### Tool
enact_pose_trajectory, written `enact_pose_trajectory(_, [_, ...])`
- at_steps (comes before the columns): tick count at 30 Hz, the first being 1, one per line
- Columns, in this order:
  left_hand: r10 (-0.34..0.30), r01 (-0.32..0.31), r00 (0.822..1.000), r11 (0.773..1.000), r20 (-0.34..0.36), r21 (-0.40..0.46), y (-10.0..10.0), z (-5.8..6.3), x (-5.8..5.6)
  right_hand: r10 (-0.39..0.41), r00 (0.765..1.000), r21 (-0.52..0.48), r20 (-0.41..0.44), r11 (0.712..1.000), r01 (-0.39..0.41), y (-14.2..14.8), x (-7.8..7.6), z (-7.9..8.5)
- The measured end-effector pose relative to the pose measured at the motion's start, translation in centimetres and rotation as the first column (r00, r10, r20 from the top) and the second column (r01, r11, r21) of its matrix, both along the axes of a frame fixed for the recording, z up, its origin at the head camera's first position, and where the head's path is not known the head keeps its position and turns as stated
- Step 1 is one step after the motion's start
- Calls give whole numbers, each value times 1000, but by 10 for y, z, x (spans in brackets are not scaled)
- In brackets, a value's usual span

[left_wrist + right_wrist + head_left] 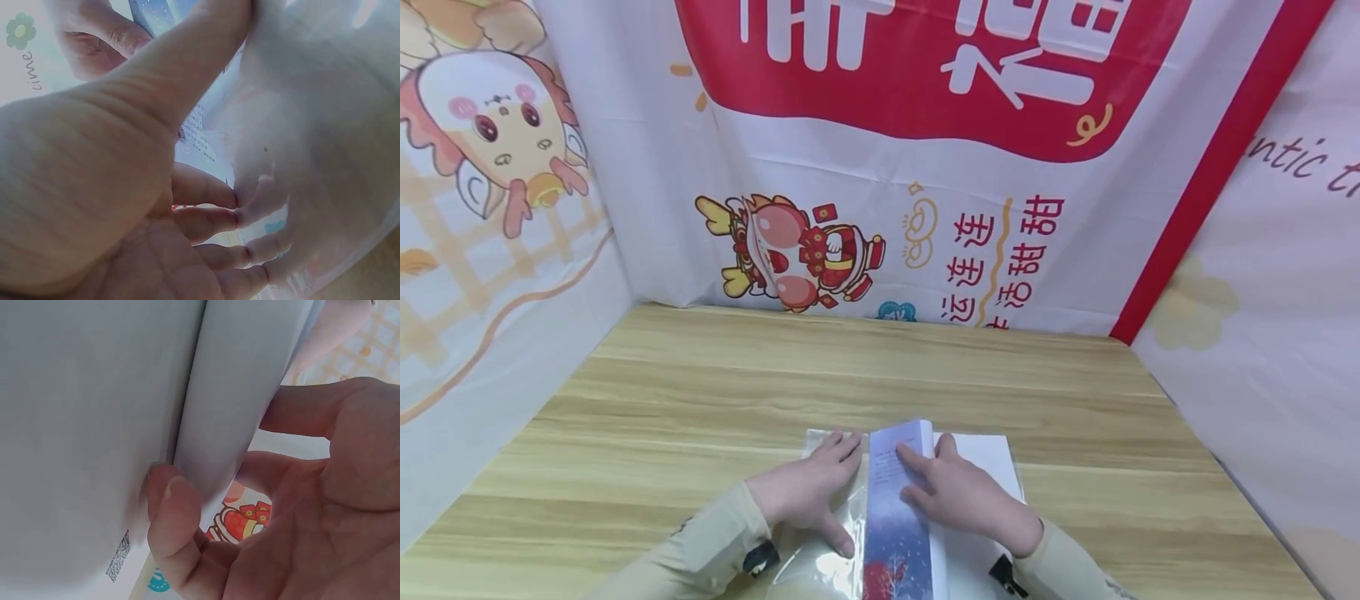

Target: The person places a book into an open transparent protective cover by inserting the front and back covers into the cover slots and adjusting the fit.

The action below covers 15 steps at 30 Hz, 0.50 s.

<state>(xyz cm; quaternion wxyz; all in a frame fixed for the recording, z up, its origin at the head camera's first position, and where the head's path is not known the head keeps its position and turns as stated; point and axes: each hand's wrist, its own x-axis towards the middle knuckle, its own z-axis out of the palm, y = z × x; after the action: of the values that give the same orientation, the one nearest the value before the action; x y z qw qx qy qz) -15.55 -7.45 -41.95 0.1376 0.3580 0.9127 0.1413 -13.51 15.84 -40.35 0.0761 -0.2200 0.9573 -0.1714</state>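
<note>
A book with a blue, snow-speckled flap (895, 517) lies in front of me, small text near its top and a red patch low down. Left of the flap spreads a clear plastic sheet (831, 575), shiny and wrinkled. My left hand (811, 490) presses on this sheet with fingers extended and thumb out toward the flap. My right hand (962, 496) holds the flap's right side, index finger and thumb on the blue face. Other fingers bend over the crease beside a white panel (81, 425), as the right wrist view shows. A small printed code (119, 556) marks that panel.
The wood-grain table (700, 383) runs back to a printed cloth backdrop (865, 167) with red and white lettering and a cartoon dragon. Cloth walls (490, 333) stand along both sides of the table.
</note>
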Motion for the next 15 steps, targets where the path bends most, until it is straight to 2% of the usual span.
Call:
enact_pose_trajectory(6, [5, -5, 1000, 1000, 9, 5, 1, 0, 0, 22, 999, 38, -25, 999, -21, 1, 0, 1])
enact_pose_trajectory(15, [2, -2, 1000, 1000, -2, -1, 1, 0, 0, 28, 999, 26, -18, 999, -27, 0, -2, -1])
